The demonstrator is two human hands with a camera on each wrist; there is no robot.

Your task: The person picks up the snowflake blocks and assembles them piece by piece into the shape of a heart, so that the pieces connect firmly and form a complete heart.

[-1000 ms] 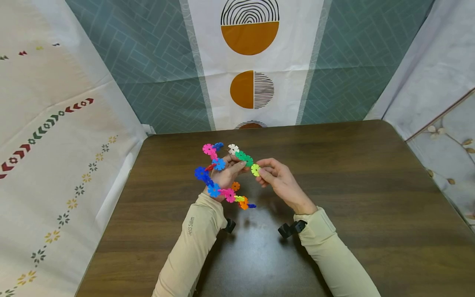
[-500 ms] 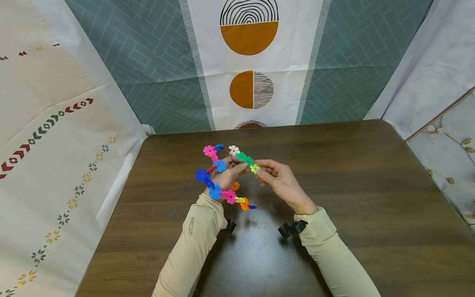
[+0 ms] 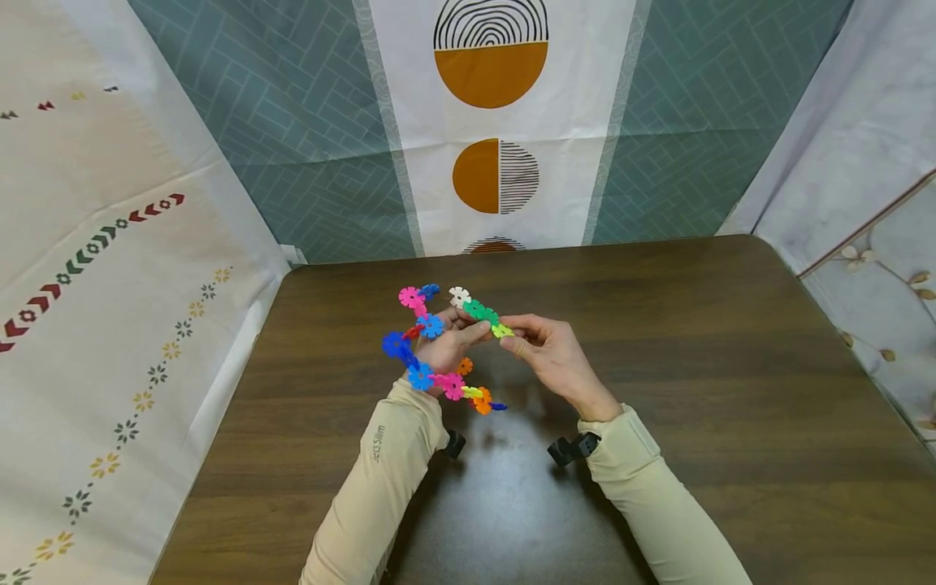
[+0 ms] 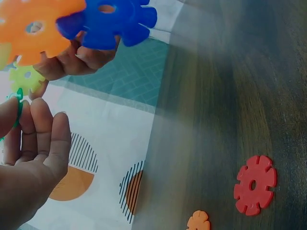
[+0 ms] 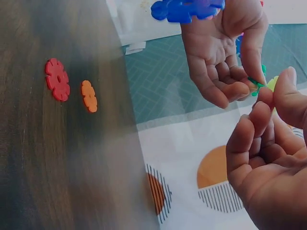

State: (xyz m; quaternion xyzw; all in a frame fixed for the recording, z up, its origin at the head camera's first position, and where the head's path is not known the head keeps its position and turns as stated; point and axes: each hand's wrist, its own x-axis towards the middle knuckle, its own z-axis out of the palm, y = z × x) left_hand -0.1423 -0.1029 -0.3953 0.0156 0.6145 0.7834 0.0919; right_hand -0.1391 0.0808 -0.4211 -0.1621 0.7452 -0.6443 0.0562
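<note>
A chain of snowflake-shaped plastic discs (image 3: pixel 420 376) in blue, pink, red, yellow and orange loops around my left hand (image 3: pixel 442 351). That hand pinches a green disc (image 3: pixel 478 311) between thumb and fingers; a white disc (image 3: pixel 459 296) sits at the far end of the green ones. Between thumb and fingertips, my right hand (image 3: pixel 559 357) holds a yellow-green disc (image 3: pixel 501 331) against the green end. In the right wrist view the yellow-green disc (image 5: pixel 273 83) meets the green one; fingers partly cover the joint. Close to the left wrist camera hang an orange disc (image 4: pixel 50 40) and a blue disc (image 4: pixel 115 24).
On the brown wooden table (image 3: pixel 695 366), a loose red disc (image 4: pixel 255 186) and an orange disc (image 4: pixel 198 221) lie below the hands. Patterned cloths hang behind the table and at both sides. Each wrist wears a black camera, such as the right one (image 3: pixel 576 449).
The yellow-green disc has come left against the green disc and turned from face-on to nearly edge-on, with my right fingers still on it. My left hand has barely shifted.
</note>
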